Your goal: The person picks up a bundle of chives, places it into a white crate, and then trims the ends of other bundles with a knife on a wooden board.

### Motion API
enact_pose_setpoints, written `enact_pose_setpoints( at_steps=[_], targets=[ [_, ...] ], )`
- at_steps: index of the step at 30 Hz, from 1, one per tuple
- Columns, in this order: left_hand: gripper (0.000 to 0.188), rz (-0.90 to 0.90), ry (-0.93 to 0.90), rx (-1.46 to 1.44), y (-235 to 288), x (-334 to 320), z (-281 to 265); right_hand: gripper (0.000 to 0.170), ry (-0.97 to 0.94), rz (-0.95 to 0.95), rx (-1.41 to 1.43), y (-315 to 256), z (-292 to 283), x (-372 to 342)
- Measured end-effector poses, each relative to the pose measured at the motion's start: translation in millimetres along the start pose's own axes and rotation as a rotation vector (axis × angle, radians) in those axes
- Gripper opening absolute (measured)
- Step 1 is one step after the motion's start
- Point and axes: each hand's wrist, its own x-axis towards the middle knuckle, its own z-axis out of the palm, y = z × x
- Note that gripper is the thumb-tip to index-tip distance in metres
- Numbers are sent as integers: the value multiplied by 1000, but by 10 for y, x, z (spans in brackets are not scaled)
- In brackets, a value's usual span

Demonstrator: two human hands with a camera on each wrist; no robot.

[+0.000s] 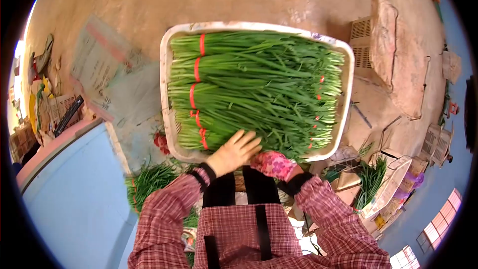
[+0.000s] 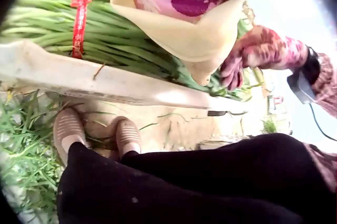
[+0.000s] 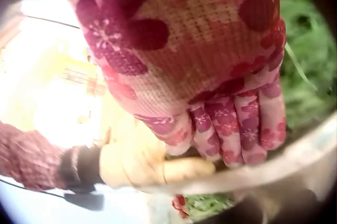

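A white plastic crate is packed with green chives in bundles tied with red bands. My left hand, in a cream rubber glove over a floral one, lies on the nearest chives with its fingers spread. Beside it, my right hand wears a pink flowered glove and touches the chives at the crate's near edge. Seen from the right wrist, the right fingers reach down side by side along the rim. Nothing shows gripped in either hand.
Loose chives lie on the floor to the left, near a blue panel. A second white crate with chives stands at right. Cardboard and a flattened sack lie beyond. My shoes stand close under the rim.
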Motion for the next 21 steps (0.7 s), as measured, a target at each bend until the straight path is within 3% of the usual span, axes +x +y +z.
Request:
enact_pose_setpoints(
  at_steps=[1, 2, 3, 4, 5, 8, 11, 12, 13, 14, 17, 21],
  targets=[
    [45, 97, -2, 48, 39, -48, -17, 21, 198, -117, 114, 39, -85, -92],
    [42, 132, 7, -106, 90, -76, -128, 22, 392, -239, 230, 70, -147, -186],
    [43, 112, 146, -156, 133, -33, -166, 35, 657, -272, 388, -36, -343, -194],
    [43, 87, 282, -209, 168, 34, -207, 37, 828, -215, 23, -436, -987, -310],
    [52, 39, 287, -108, 122, 176, -415, 51, 1025, -235, -234, -373, -1210, -224],
    [76, -284, 260, -113, -117, 562, -642, 73, 982, -59, -547, -319, -1998, 139],
    [90, -428, 252, -133, -351, 886, -578, 77, 970, -97, -814, 80, -2324, 574],
    [88, -464, 189, -164, -376, 958, -658, 77, 969, -180, -831, 221, -2348, 682],
    [86, -458, 207, -195, -396, 954, -708, 75, 768, 9, -808, 194, -2397, 677],
    [86, -466, 300, -167, -349, 898, -548, 72, 741, -50, -917, 461, -2303, 758],
    [83, -541, 309, -89, -296, 872, -199, 66, 818, -194, -672, 776, -2201, 881],
    [77, -600, 355, -32, -214, 898, 135, 63, 811, -203, -849, 954, -2203, 1020]
  ],
)
